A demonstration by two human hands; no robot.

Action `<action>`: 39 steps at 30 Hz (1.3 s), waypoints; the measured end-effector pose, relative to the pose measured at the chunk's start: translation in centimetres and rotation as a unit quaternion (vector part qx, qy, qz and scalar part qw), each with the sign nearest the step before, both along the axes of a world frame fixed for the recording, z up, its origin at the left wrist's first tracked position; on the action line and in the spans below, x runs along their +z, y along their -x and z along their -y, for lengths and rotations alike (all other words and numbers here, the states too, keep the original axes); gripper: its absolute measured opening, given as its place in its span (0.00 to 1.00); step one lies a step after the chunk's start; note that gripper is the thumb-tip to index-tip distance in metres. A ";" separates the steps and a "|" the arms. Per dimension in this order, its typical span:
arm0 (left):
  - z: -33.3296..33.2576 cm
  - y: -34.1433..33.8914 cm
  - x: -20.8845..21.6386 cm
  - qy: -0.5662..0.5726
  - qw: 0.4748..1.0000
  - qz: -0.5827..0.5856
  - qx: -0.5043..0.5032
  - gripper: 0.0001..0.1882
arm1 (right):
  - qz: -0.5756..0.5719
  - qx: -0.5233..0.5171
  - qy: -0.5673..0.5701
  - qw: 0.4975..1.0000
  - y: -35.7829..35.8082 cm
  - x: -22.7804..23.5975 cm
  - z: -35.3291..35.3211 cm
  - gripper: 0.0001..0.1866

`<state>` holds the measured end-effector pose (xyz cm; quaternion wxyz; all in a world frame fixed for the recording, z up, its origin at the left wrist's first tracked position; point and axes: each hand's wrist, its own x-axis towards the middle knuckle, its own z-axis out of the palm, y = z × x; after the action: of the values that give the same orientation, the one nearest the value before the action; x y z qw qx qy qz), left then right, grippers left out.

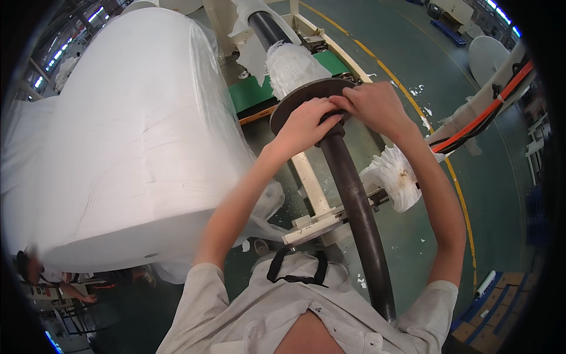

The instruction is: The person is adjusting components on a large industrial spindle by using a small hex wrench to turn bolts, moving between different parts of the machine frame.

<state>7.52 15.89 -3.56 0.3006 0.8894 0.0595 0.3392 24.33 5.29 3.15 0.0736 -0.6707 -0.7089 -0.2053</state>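
A long dark metal shaft [355, 203] runs from near my body away to the far middle. Around it sits a round dark flange disc [321, 88] with a short collar. My left hand [308, 123] is closed over the collar's left side, its fingers curled against the disc. My right hand [372, 107] grips the right side, fingers bent over the disc's near face and close to my left fingers. Beyond the disc, crumpled white sheet material [295, 66] is bunched around the shaft. My fingertips are partly hidden.
A huge white roll [135, 130] fills the left. The cream machine frame [312, 183] with a green panel [250, 94] lies below the shaft. A white wad [396, 177] hangs by my right forearm. An orange cable [492, 106] follows a post. Someone's arm [76, 293] shows lower left.
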 end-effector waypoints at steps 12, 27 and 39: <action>-0.9 0.6 2.5 0.017 0.991 0.130 -0.011 0.12 | -0.320 -0.041 0.153 0.934 -2.1 4.8 0.2 0.20; -4.1 2.3 -1.2 -0.053 0.994 0.032 -0.086 0.13 | -0.482 -0.148 0.009 0.864 8.2 -2.7 6.7 0.13; -4.4 2.2 -2.1 0.007 0.990 0.041 -0.136 0.13 | -0.358 -0.195 -0.030 0.912 9.9 -3.1 6.1 0.13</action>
<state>5.31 20.31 -5.67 0.3525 0.8725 -0.0713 0.3307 14.41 -0.80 0.05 0.3012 -0.8218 -0.4833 0.0172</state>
